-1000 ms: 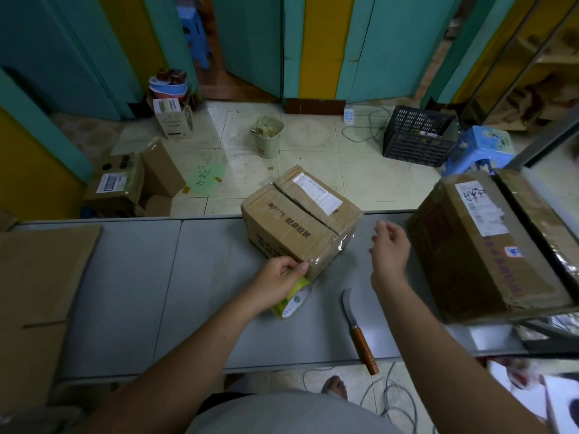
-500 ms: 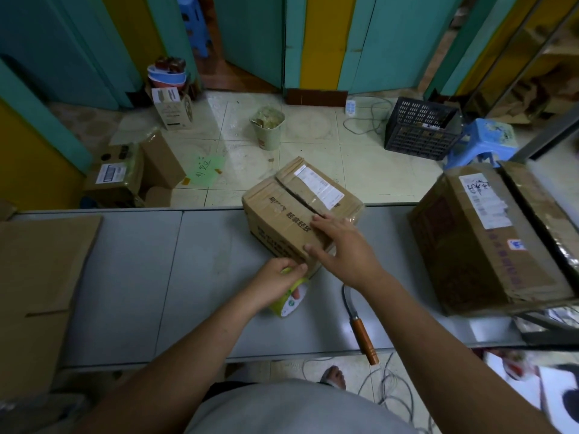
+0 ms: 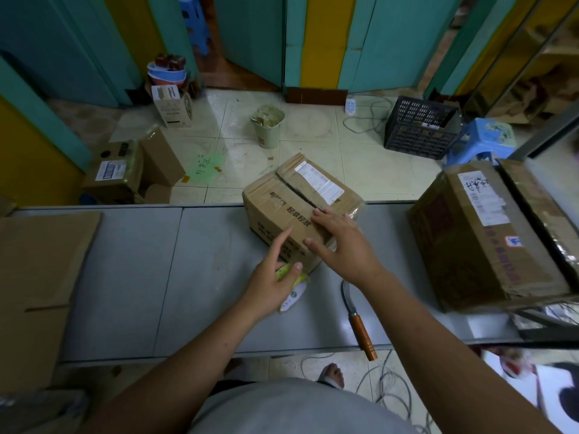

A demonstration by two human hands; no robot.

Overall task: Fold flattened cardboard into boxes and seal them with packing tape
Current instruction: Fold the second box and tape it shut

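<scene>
A small taped cardboard box [image 3: 282,202] with a white label stands on the grey table [image 3: 131,277], near its far edge. My right hand [image 3: 341,245] lies flat on the box's near top corner, fingers spread. My left hand [image 3: 275,277] is just below the box's near side, gripping a roll of packing tape [image 3: 293,296] with a yellow-green and white core; its index finger points up along the box wall. The tape roll is mostly hidden under that hand.
A knife [image 3: 358,324] with a wooden handle lies on the table right of my hands. A large cardboard box [image 3: 488,233] sits at the right end. Flattened cardboard [image 3: 34,277] covers the left end. Boxes, a bin, a black crate and a blue stool stand on the floor beyond.
My right hand came from the air at the right down onto the box's near corner. My left hand's index finger has lifted off the tape roll and stretched up the box side.
</scene>
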